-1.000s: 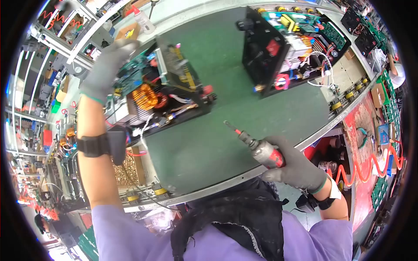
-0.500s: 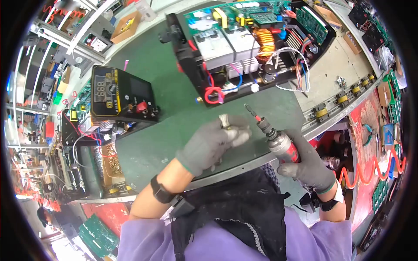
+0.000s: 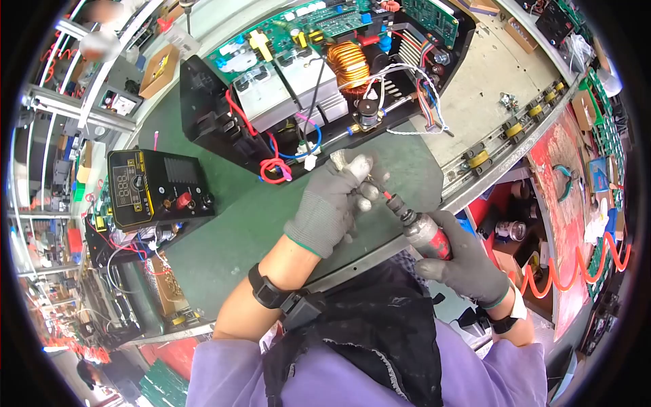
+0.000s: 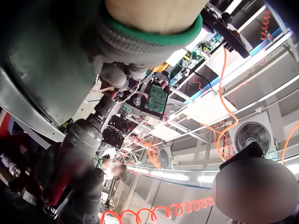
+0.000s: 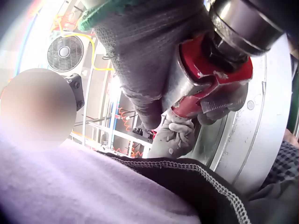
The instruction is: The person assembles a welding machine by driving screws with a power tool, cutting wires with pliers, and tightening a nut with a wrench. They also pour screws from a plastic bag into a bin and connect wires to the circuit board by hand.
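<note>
My right hand (image 3: 468, 258) grips a red and grey power screwdriver (image 3: 428, 236), its bit pointing up and left. My left hand (image 3: 325, 210) is held in front of the large unit, fingers curled with thumb and fingertips together right at the bit's end. They pinch something small there; I cannot tell what it is. Just beyond stands an open black chassis (image 3: 220, 122) with a copper-wound coil (image 3: 348, 66), pale heat sinks (image 3: 268, 102) and loose wires. In the right wrist view the screwdriver's red body (image 5: 215, 77) lies inside the gloved right hand (image 5: 145, 60).
Left on the green bench top (image 3: 237, 251) is a second unit with a black display panel (image 3: 159, 186). A bin of small brass-coloured parts (image 3: 168, 285) lies below it. Yellow-ringed rollers (image 3: 480, 159) line the right edge. An orange coiled hose (image 3: 542, 288) hangs at the right.
My left hand has come from the left-hand unit to the screwdriver's bit. Both units now stand further left in the head view, the left one turned. The right hand keeps its grip.
</note>
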`<state>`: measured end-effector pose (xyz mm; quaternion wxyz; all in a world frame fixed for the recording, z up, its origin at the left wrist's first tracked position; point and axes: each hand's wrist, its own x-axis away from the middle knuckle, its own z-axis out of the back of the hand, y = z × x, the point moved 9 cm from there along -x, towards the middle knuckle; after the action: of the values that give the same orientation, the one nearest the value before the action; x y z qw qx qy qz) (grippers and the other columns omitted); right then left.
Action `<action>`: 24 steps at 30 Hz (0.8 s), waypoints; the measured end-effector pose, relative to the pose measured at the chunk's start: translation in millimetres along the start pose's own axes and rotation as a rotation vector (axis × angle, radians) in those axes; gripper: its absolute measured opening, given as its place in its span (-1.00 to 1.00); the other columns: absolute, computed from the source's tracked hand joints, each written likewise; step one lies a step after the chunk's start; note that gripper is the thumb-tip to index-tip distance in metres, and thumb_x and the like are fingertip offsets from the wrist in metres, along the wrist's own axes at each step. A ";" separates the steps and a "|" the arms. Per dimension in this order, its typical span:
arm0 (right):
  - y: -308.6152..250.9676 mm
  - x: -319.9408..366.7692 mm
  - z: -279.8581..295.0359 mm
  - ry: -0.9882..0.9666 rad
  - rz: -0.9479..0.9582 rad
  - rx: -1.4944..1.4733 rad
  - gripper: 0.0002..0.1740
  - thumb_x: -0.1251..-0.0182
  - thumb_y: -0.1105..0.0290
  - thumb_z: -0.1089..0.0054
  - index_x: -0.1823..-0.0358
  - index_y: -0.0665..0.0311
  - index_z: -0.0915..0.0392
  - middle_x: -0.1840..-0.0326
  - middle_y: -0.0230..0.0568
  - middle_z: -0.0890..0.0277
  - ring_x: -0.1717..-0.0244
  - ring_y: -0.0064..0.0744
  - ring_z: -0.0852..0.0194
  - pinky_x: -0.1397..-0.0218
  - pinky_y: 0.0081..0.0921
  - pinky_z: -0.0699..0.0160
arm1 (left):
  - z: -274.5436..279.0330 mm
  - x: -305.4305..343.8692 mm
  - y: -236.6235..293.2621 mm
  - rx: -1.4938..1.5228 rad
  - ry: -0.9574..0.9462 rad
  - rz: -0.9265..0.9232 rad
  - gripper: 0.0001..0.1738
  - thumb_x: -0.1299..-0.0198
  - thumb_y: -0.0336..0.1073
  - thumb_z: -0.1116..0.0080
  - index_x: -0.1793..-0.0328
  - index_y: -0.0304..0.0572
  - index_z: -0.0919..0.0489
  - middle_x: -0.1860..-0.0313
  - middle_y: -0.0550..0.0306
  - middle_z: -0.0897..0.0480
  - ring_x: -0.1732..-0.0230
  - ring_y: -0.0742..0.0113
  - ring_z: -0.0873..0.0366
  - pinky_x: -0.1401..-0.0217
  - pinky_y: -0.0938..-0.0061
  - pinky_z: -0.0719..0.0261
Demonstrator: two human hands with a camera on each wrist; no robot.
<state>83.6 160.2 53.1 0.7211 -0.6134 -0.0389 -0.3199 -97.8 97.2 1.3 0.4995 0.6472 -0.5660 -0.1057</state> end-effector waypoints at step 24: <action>-36.9 -61.6 68.7 0.099 0.208 -0.291 -0.29 -0.26 0.02 -0.33 -0.26 0.37 -0.34 0.10 -0.28 -0.47 0.12 -0.54 -0.41 0.04 -0.52 -0.47 | -85.6 -7.9 136.2 -0.682 0.008 -0.319 -0.64 -0.42 -0.08 -0.01 0.26 -0.25 -0.53 0.56 0.24 -0.46 0.46 0.55 -0.43 0.42 0.58 -0.37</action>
<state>39.1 246.6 74.0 0.6550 -0.6954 0.1069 -0.2757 -125.7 167.9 143.2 0.6658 0.5240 -0.3884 -0.3624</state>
